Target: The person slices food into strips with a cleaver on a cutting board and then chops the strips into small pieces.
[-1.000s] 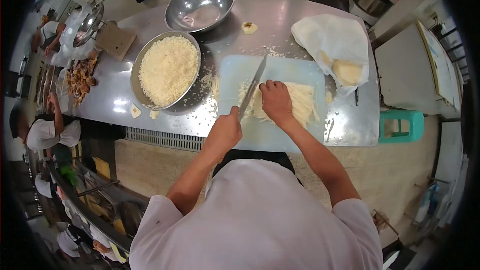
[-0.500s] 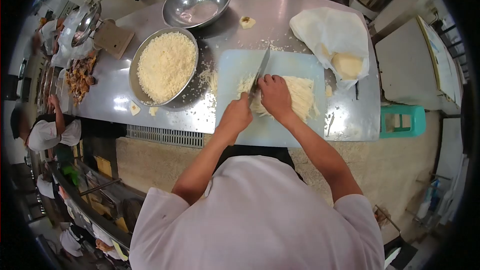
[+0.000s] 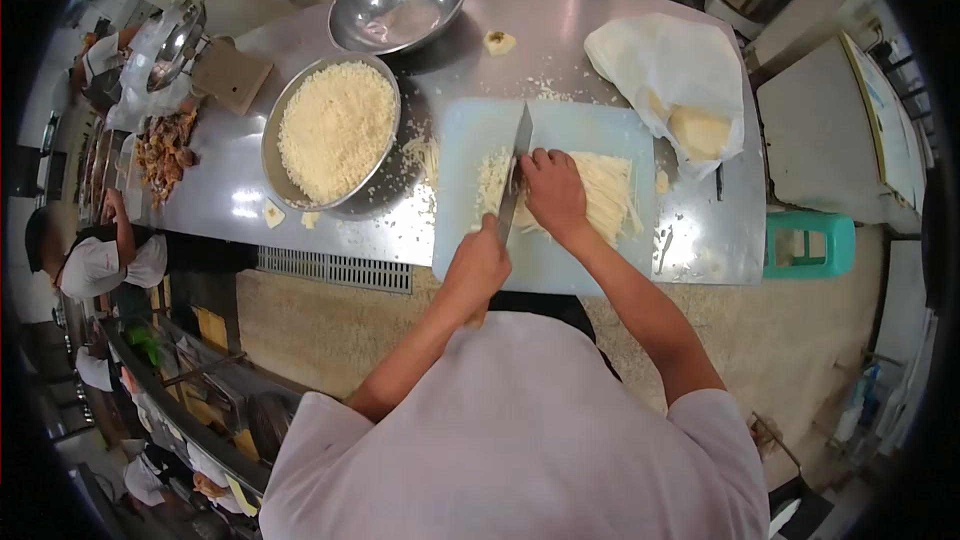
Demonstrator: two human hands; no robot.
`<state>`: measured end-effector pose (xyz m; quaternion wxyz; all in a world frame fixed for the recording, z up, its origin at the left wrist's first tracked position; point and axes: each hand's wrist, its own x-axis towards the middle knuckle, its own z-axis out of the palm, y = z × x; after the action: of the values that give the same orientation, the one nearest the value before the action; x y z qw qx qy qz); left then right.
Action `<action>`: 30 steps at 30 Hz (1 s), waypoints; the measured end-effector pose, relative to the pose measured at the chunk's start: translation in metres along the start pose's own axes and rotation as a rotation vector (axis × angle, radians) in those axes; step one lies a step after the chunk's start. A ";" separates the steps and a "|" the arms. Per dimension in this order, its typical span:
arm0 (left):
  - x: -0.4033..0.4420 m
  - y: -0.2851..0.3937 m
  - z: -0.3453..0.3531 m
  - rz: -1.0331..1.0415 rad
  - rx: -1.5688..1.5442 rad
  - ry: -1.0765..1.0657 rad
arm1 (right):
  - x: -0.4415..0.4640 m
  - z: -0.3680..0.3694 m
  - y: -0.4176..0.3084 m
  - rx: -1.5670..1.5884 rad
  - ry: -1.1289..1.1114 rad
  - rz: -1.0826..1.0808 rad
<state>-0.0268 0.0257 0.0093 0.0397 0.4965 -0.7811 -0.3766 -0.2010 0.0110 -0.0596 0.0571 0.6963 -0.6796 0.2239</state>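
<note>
My left hand (image 3: 478, 265) is closed round the handle of a large knife (image 3: 516, 165). The blade points away from me, its edge on the pale strips beside my right fingertips. My right hand (image 3: 553, 190) presses down on the bundle of thin pale strips (image 3: 605, 190) with its fingers curled. Finely chopped pale bits (image 3: 492, 178) lie left of the blade. All of this rests on a light blue cutting board (image 3: 590, 265). A metal bowl (image 3: 267, 155) to the left is heaped with chopped pale bits (image 3: 338, 130).
An almost empty steel bowl (image 3: 400, 0) stands behind on the metal table (image 3: 225, 155). A white bag (image 3: 660, 50) with a pale block (image 3: 698, 132) lies at the right. Browned pieces (image 3: 165, 155) are at the far left, near another person (image 3: 100, 265). A green stool (image 3: 840, 244) stands on the right.
The knife has swung from a slant to nearly upright in the picture, and its blade has come close to my right fingertips. My left hand has shifted right. My right hand stays on the strips.
</note>
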 end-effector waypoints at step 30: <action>0.027 -0.028 0.007 0.088 0.052 0.137 | 0.008 -0.019 0.018 0.412 0.084 0.113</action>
<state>-0.0232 0.0014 -0.0216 0.0967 0.4872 -0.8070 -0.3195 -0.2233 0.0094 -0.0437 -0.0707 0.6440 -0.6544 0.3899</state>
